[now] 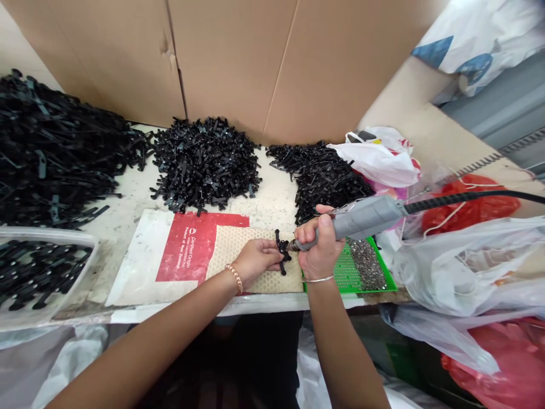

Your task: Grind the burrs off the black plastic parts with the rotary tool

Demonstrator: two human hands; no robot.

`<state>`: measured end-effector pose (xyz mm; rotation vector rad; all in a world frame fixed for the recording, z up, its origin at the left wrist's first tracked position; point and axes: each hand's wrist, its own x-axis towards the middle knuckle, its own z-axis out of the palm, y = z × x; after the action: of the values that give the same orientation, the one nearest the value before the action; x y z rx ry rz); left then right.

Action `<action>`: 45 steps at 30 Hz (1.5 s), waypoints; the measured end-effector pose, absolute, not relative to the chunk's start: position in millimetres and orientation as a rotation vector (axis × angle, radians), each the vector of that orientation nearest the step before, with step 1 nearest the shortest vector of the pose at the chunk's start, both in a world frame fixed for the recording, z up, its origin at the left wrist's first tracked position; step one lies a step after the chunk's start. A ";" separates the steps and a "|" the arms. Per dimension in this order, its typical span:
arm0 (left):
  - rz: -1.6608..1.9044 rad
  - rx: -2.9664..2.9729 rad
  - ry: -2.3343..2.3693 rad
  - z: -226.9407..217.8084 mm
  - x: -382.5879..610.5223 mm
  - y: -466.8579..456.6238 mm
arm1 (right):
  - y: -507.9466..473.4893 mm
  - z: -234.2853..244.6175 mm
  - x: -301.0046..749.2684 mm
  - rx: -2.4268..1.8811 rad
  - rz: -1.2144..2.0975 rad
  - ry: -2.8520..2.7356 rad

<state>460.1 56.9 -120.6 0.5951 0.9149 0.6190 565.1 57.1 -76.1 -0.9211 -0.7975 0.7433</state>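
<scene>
In the head view, my left hand [258,258] is closed on a small black plastic part [283,250] over a beige honeycomb-patterned mat [230,250]. Wrapped round a grey electric screwdriver [366,217] is my right hand [320,241], with the tool lying nearly level. Its tip meets the black part at my left fingertips; the exact contact is too small to make out. Just right of my right hand sits a green tray [340,270] with rows of small holes and a heap of small metal screws [369,264] at its right side.
Piles of black parts [206,165] lie along the back, before a cardboard sheet [230,62]. A clear plastic bin [91,250] of black pieces stands at left. The screwdriver's black cable [464,197] runs right above plastic bags [451,261]. Under the mat is a red-and-white sheet [183,255].
</scene>
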 end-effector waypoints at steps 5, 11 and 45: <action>0.618 0.599 0.902 -120.9 459.9 56.8 | 56.1 -77.6 565.0 -0.940 0.750 -0.786; 0.618 0.602 0.904 -121.8 459.4 56.5 | 56.0 -80.5 565.4 -0.891 0.759 -0.806; 0.703 0.703 1.007 -128.9 468.4 51.8 | 54.6 -80.4 565.0 -0.917 0.793 -0.787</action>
<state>468.4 51.8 -128.9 0.7030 1.0067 0.7030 565.0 54.6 -80.4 -0.9173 -0.7869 0.7930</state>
